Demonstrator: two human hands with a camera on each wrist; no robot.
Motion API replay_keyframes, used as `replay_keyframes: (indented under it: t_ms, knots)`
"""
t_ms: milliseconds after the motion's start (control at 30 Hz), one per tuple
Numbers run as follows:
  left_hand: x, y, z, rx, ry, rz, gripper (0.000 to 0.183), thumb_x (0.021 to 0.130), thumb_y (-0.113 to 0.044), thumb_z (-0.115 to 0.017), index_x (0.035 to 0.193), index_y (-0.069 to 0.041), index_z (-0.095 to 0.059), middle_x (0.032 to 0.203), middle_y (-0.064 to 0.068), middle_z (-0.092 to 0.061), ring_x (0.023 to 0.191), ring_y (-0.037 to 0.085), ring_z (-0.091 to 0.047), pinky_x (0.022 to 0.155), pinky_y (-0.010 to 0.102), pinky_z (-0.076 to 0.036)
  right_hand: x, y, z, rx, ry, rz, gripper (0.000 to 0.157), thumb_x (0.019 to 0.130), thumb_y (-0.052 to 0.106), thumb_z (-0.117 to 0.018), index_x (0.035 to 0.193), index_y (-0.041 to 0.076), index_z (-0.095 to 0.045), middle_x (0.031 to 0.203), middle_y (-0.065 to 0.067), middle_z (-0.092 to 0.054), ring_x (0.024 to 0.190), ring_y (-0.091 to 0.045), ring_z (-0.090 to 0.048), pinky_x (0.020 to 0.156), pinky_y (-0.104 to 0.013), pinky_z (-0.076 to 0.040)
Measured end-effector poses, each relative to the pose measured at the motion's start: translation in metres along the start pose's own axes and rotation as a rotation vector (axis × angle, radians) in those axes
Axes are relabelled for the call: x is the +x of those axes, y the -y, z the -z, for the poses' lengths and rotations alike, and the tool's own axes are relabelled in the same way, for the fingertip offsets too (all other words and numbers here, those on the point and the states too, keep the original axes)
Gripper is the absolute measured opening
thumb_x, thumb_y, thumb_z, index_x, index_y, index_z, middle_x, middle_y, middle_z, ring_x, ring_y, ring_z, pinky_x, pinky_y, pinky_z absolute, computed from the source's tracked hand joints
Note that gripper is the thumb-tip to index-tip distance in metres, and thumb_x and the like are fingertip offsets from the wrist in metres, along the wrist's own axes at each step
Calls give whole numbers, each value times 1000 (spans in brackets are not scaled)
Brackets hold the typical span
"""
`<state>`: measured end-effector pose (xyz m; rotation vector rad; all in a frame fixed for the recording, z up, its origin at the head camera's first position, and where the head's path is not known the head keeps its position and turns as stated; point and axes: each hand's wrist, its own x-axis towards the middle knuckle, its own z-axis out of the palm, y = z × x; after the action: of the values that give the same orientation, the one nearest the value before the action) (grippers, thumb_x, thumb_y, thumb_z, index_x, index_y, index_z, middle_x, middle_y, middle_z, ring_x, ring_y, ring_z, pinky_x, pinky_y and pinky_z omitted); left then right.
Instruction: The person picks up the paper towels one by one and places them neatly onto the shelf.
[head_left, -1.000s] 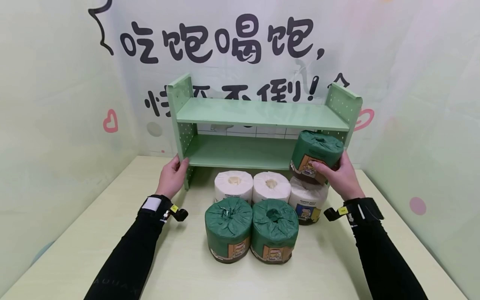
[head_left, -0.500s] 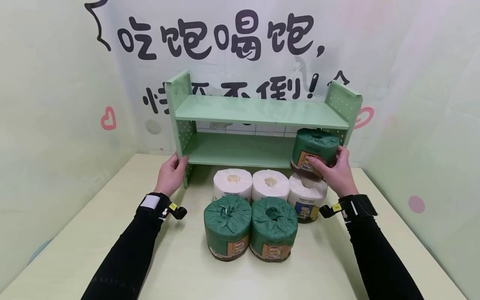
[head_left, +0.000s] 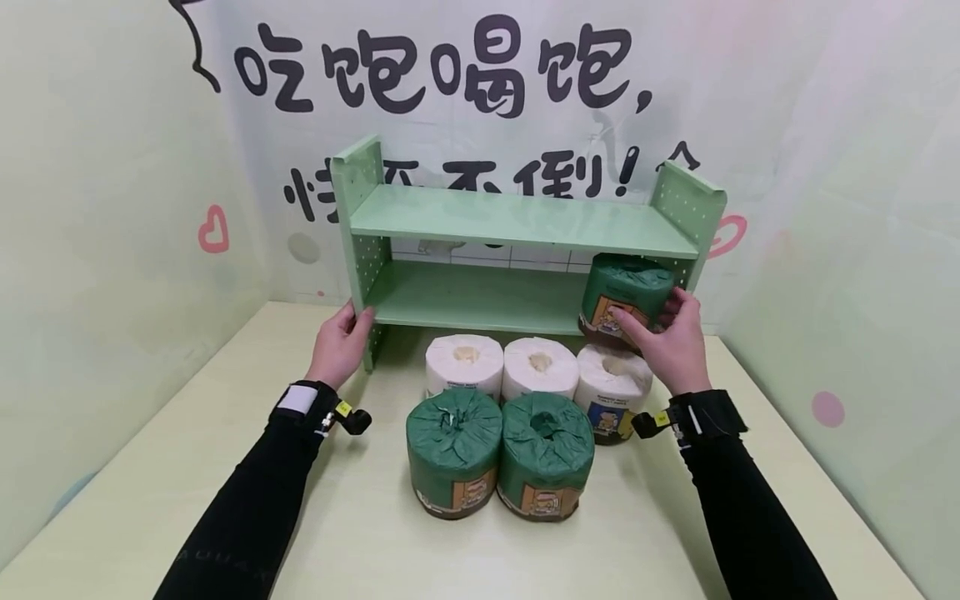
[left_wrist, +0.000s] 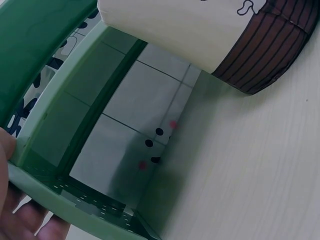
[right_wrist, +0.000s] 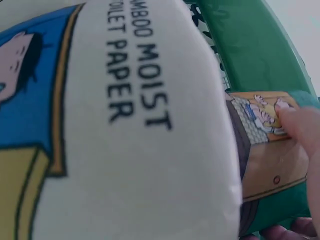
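Note:
A green-wrapped toilet paper roll stands at the right end of the green rack's lower shelf. My right hand holds it from the right, its thumb on the printed front and the other fingers around the side. At the rack's left side panel, my left hand grips the edge, thumb in front; the left wrist view shows fingers on the panel's outer side. White-wrapped rolls form a row before the rack. Nearer to me, two green rolls stand side by side.
The rack's upper board hangs over the lower shelf. Its right side panel is just beyond the held roll. A pale table carries everything, with a printed backdrop behind and walls on both sides.
My right hand has moved slightly left with the green toilet paper roll, deeper into the lower shelf. The left hand keeps its grip on the rack. The view has tilted down slightly.

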<state>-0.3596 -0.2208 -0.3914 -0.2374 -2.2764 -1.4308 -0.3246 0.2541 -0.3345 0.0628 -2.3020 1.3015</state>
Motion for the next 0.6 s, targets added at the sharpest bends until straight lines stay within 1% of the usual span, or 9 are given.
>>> replay_keyframes:
  t_ms: [67, 100, 233, 333, 400, 467, 533, 600]
  knots:
    - [0, 1, 0, -1, 2, 18, 45, 108, -38, -44, 146, -14, -48, 86, 15, -56, 70, 21, -48, 56, 27, -42, -1, 0, 1, 12, -18, 1, 100, 81, 54, -77, 148, 1, -25, 130, -18, -43, 113, -27, -46, 95, -48, -45]
    - [3, 6, -1, 3, -1, 25, 46, 107, -40, -44, 146, -17, -49, 85, 14, -56, 70, 20, -48, 57, 28, -42, -1, -1, 1, -2, -26, 3, 99, 81, 55, -77, 147, 0, -27, 130, -18, -42, 112, -27, -46, 95, -48, -45]
    - [3, 6, -2, 9, -6, 18, 44, 107, -40, -45, 145, -17, -51, 82, 13, -54, 68, 19, -47, 55, 28, -41, -1, 2, 2, -70, -55, 12, 98, 81, 58, -75, 145, -3, -33, 128, -21, -40, 106, -29, -46, 89, -46, -46]
    - [2, 5, -2, 14, -10, 3, 43, 107, -40, -45, 143, -17, -53, 81, 13, -54, 67, 19, -47, 54, 27, -40, -2, 3, 3, -74, -71, -2, 96, 79, 59, -76, 141, -3, -34, 123, -20, -39, 99, -27, -47, 84, -40, -45]
    - [2, 5, -1, 14, -9, -3, 43, 107, -39, -45, 142, -16, -53, 80, 12, -53, 67, 19, -47, 53, 27, -40, -3, 3, 2, -65, -80, -4, 90, 79, 57, -77, 133, -1, -35, 116, -18, -42, 93, -24, -47, 79, -37, -44]
    - [2, 4, -1, 13, -10, -4, 43, 107, -39, -45, 142, -16, -54, 80, 12, -54, 67, 19, -47, 54, 27, -40, -4, 3, 1, -65, -80, 6, 80, 80, 55, -77, 122, 1, -37, 107, -15, -46, 88, -22, -48, 75, -34, -44]
    - [2, 4, -1, 10, -11, -3, 43, 107, -39, -45, 142, -15, -54, 82, 13, -55, 68, 19, -47, 55, 27, -40, -4, 2, 0, -76, -76, 24, 71, 82, 54, -77, 113, 2, -40, 99, -12, -48, 84, -21, -49, 71, -32, -43]
    - [2, 4, -1, 9, -13, 0, 43, 107, -39, -45, 142, -15, -54, 82, 13, -55, 68, 19, -47, 55, 27, -40, -5, 1, 0, -89, -70, 38, 65, 83, 54, -75, 106, 3, -42, 93, -10, -50, 81, -21, -48, 67, -31, -42]
